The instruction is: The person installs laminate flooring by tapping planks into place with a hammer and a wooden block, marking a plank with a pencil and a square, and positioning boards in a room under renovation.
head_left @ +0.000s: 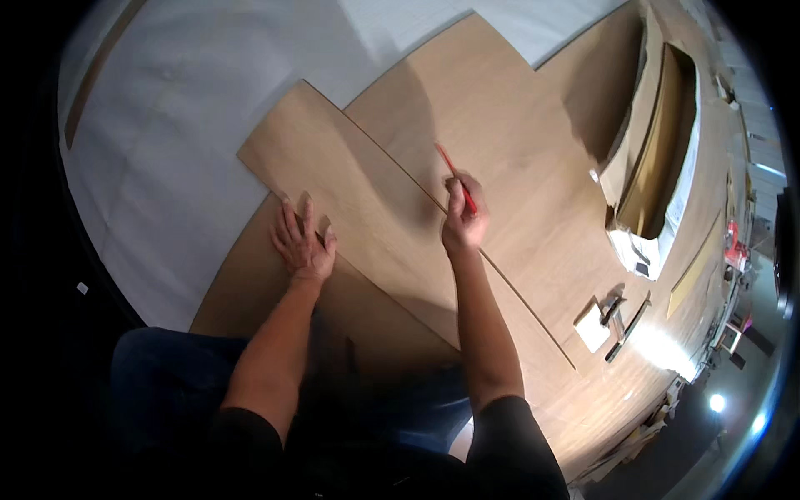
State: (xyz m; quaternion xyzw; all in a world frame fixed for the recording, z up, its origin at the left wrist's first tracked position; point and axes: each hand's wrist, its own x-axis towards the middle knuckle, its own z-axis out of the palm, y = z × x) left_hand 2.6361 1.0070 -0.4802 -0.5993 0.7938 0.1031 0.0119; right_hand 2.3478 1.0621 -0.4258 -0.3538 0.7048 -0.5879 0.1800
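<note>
Smooth grey-white sheeting [158, 175] lies bare across the floor at the left and top, and large light-brown wood-grain boards [533, 175] cover much of the rest, their ends staggered in steps against it. One long light-brown plank [358, 208] lies flat in front of the person, between neighbouring boards. A dark line runs along its right-hand edge; whether that is an open gap or a close seam, I cannot tell. The left hand [305, 243] presses down across the plank's nearer edge, its grip spread wide with nothing in it. The right hand [467, 217] has its grip closed around a slim red pencil-like tool [444, 156], held over the dark line. Judging by the layout, the covering looks well advanced on the right, while the bare sheeting seems to be what is left. More brown lengths show inside a long open cardboard carton [617, 171], so material appears to remain. Near the lower right, a white square block [592, 327], a hammer-like tool [612, 310] and a narrow dark bar [629, 329] rest on the boards, out of both hands.
</note>
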